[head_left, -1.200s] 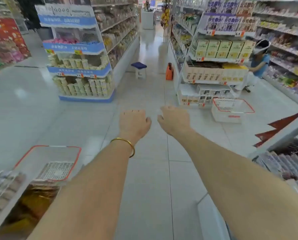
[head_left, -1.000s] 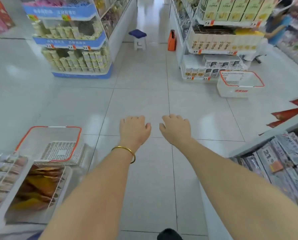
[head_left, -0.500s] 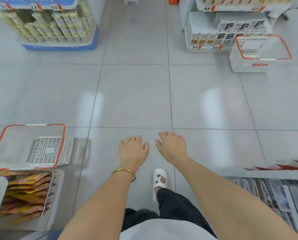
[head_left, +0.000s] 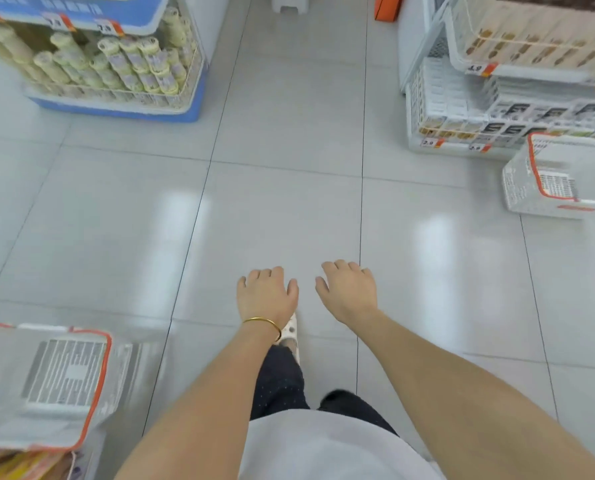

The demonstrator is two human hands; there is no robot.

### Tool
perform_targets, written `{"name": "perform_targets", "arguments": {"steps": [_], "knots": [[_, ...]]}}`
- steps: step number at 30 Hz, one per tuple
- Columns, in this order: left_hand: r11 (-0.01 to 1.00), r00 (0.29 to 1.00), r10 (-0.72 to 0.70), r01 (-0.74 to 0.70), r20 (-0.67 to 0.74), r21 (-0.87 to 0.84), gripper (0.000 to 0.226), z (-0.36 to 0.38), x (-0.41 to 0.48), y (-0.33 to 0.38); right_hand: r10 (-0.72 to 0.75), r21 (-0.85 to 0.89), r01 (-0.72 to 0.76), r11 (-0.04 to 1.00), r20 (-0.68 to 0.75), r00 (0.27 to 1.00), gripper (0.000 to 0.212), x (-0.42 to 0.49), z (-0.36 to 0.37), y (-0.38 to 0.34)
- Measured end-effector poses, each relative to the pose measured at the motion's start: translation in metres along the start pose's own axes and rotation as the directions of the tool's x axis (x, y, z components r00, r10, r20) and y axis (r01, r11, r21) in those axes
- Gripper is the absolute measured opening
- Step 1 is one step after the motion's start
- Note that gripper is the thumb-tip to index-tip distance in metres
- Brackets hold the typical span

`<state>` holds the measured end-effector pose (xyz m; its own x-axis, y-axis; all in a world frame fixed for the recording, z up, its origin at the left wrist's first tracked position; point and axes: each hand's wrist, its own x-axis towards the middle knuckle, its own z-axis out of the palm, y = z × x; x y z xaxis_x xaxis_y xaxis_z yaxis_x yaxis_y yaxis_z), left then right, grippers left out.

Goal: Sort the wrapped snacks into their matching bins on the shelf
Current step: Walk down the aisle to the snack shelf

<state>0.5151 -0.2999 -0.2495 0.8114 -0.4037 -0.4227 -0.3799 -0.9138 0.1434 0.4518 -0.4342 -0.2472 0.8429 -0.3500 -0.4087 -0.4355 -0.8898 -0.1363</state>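
Hands (head_left: 266, 296) (head_left: 348, 292) relaxed, side by side, wrapped snacks (head_left: 15, 460) well apart, left

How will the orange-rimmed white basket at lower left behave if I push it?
Probably light: the basket looks empty, its slotted bottom showing. It would likely slide easily, since the floor tiles are glossy with reflections. Its thin plastic walls may flex if lifted by one rim.
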Motion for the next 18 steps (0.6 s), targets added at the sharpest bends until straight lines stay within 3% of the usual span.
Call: {"name": "perform_targets", "arguments": {"steps": [10, 18], "knots": [[0.998, 0.999, 0.038, -0.039, 0.010, 0.050, 0.042, -0.148, 0.311, 0.029, 0.062, 0.044, -0.060, 0.997, -0.040, 0.997, 0.039, 0.305, -0.148, 0.016], [1.000, 1.000, 0.002, -0.002, -0.022, 0.003, 0.043, -0.276, 0.552, 0.060, 0.018, 0.020, -0.017, 1.000, -0.044, 0.999, 0.039, 0.557, -0.280, 0.030]]}}
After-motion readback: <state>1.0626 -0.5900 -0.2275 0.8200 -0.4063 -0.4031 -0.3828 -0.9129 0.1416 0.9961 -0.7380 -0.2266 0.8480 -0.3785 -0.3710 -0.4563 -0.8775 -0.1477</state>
